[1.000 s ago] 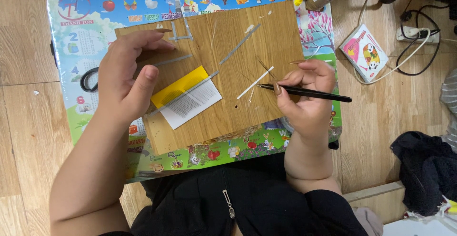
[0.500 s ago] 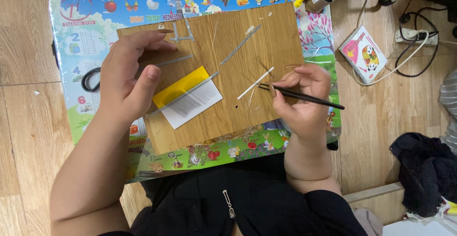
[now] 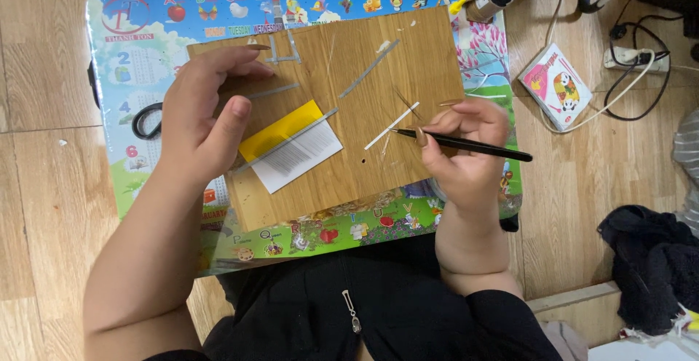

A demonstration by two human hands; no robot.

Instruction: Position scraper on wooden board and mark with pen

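Our right hand (image 3: 466, 159) has drawn the black pen-knife (image 3: 466, 144), pinched in its fingers, nearer the thin white strip (image 3: 392, 126). Left hand (image 3: 196, 124) presses flat, fingers spread, steadying the wooden board (image 3: 378, 55). Cutting's underway; next needs careful alignment.

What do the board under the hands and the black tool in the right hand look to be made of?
The board looks like wood or wood-grain laminate: tan, matte, with straight grain lines; which one cannot be told. The black tool in the right hand is slim, dark and slightly glossy, possibly plastic or painted metal. The left hand presses the board.
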